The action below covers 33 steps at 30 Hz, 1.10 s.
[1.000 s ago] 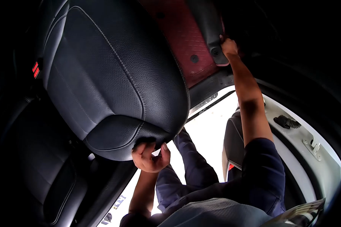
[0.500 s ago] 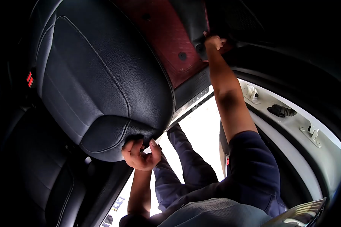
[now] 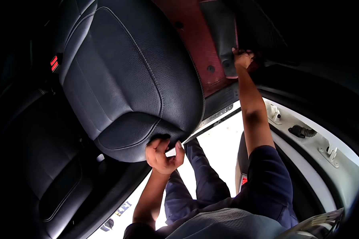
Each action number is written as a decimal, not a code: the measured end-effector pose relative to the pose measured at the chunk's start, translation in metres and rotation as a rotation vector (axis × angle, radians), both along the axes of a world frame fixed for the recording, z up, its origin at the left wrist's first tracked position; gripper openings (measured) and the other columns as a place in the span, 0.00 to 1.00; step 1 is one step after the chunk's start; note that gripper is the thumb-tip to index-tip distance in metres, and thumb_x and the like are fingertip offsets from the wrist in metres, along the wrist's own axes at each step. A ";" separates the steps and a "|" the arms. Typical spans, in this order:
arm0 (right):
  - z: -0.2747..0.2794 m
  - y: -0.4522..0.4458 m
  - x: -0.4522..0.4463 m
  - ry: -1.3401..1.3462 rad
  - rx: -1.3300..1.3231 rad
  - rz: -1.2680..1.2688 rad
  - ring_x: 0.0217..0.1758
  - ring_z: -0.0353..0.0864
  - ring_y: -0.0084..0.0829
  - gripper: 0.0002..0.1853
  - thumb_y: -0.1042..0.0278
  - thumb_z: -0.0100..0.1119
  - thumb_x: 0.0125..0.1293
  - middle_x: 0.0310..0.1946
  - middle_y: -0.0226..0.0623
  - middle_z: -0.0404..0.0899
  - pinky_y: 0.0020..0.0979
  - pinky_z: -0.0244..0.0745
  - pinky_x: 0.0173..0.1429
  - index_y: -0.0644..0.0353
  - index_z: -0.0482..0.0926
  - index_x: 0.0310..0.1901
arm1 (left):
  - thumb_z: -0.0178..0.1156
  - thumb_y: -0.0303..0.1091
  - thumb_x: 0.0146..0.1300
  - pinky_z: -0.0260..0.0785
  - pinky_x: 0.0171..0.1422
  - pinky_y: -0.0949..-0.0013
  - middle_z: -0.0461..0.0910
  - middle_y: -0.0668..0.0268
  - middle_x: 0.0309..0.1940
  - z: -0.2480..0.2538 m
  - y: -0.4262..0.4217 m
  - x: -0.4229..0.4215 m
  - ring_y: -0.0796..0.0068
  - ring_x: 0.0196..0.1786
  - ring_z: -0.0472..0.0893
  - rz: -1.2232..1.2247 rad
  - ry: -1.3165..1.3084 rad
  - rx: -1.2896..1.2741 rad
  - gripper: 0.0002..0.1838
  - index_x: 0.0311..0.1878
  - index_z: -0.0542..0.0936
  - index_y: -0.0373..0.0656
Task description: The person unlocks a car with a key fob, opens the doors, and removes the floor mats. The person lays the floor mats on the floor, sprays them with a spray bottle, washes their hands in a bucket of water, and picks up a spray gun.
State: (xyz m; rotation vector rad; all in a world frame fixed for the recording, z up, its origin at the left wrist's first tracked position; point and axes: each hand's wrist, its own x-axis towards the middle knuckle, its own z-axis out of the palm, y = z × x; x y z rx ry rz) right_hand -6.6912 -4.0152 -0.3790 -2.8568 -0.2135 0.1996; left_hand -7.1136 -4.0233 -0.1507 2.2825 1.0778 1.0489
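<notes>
- We are standing in a car's open doorway, with bright light flooding over the pale ground (image 3: 223, 139) between the left hand (image 3: 163, 155) and the right hand (image 3: 243, 59).
- Nearer us than the right hand, we are seeing the lit door sill (image 3: 218, 116).
- To the right hand's right and nearer us, we are noticing a white metal panel (image 3: 317, 143) carrying a ribbed black boot (image 3: 303, 131).
- Left of the left hand, we are making out dark stitched upholstery (image 3: 48, 175).
- Beyond the right hand, we are facing near-black shadow.
</notes>
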 end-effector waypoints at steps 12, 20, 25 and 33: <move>0.056 -0.086 -0.138 -0.121 0.213 0.380 0.39 0.75 0.56 0.13 0.63 0.60 0.55 0.35 0.59 0.74 0.45 0.71 0.45 0.67 0.76 0.26 | 0.64 0.25 0.47 0.61 0.25 0.72 0.72 0.60 0.30 0.015 0.002 -0.002 0.71 0.22 0.68 -0.067 -0.115 -0.056 0.11 0.32 0.73 0.38; 0.124 -0.275 -0.360 -0.088 0.466 0.367 0.38 0.75 0.54 0.08 0.69 0.55 0.57 0.38 0.52 0.73 0.46 0.71 0.44 0.67 0.74 0.31 | 0.58 0.27 0.56 0.66 0.32 0.75 0.73 0.64 0.32 0.040 -0.150 -0.115 0.75 0.31 0.73 -0.207 -0.178 -0.461 0.06 0.37 0.75 0.38; 0.186 -0.460 -0.514 -0.043 0.331 0.396 0.42 0.74 0.49 0.09 0.66 0.52 0.59 0.37 0.49 0.72 0.41 0.73 0.45 0.65 0.74 0.32 | 0.57 0.29 0.57 0.68 0.37 0.74 0.79 0.67 0.27 0.003 -0.321 -0.255 0.77 0.28 0.75 -0.462 0.036 -1.038 0.05 0.35 0.78 0.39; 0.255 -0.770 -0.717 0.262 -0.257 0.229 0.54 0.68 0.37 0.14 0.59 0.59 0.52 0.46 0.39 0.70 0.36 0.67 0.53 0.56 0.80 0.38 | 0.59 0.33 0.54 0.62 0.22 0.78 0.75 0.71 0.23 -0.019 -0.503 -0.420 0.83 0.21 0.72 -0.657 0.676 -1.450 0.09 0.38 0.77 0.41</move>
